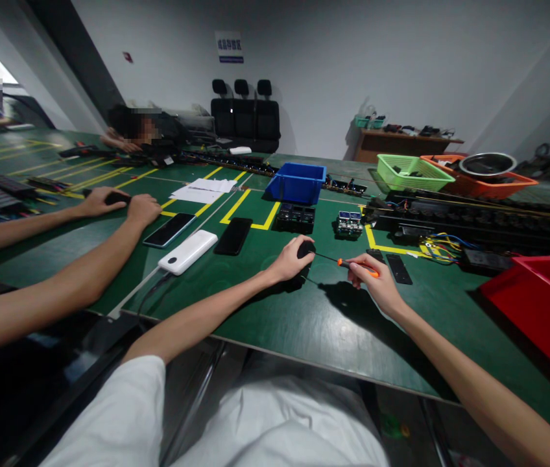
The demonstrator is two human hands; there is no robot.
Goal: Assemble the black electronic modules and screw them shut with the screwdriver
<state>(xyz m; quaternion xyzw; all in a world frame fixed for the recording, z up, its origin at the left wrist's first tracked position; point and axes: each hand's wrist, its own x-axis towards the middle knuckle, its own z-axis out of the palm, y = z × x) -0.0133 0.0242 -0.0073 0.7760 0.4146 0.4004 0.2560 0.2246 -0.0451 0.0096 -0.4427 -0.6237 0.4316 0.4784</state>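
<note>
My left hand (290,259) is wrapped round a small black case (306,249), holding it on the green table. In my right hand (372,277) is a screwdriver (360,267) with an orange and black handle. Its thin shaft points left, and the tip reaches the side of the case or very near it; contact is too small to tell. Beyond my hands sit a group of black modules (296,217) and a group of small modules (349,224) with light tops. Flat black plates (399,268) lie right of my right hand.
A blue bin (297,183) stands behind the modules, a red bin (542,305) at the right. Long black assemblies with wires (443,243) lie back right. A phone (233,236) and a white power bank (188,251) lie left, beside a co-worker's hands (143,210).
</note>
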